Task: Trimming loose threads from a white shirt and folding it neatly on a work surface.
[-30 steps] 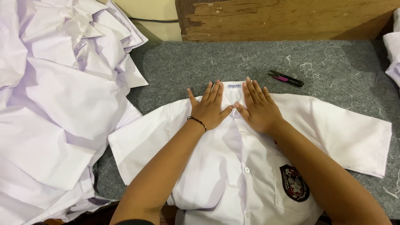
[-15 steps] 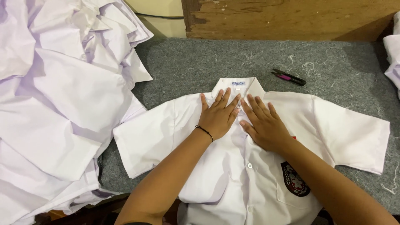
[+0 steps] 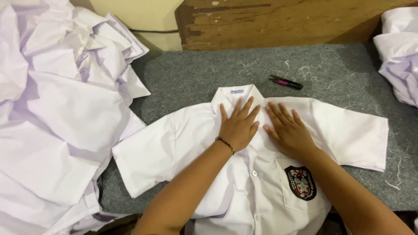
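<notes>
- The white shirt (image 3: 174, 152) lay face up, spread flat on the grey felt table (image 3: 191, 78).
- Your left hand (image 3: 237, 126) and right hand (image 3: 289, 132) pressed flat below its collar, fingers extended, gripping nothing.
- Small snips (image 3: 286, 82) lay beyond; a pile of white shirts (image 3: 56, 113) sat left.

Single head-worn view, looking steeply down from the near side, close over the grey table (image 3: 191, 78), facing the far wall.

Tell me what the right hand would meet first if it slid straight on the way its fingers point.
The right hand lies flat on the white shirt, fingers aimed up and left. It would likely meet the collar first, then bare grey mat. The small clippers sit off to the right of that line.
</notes>
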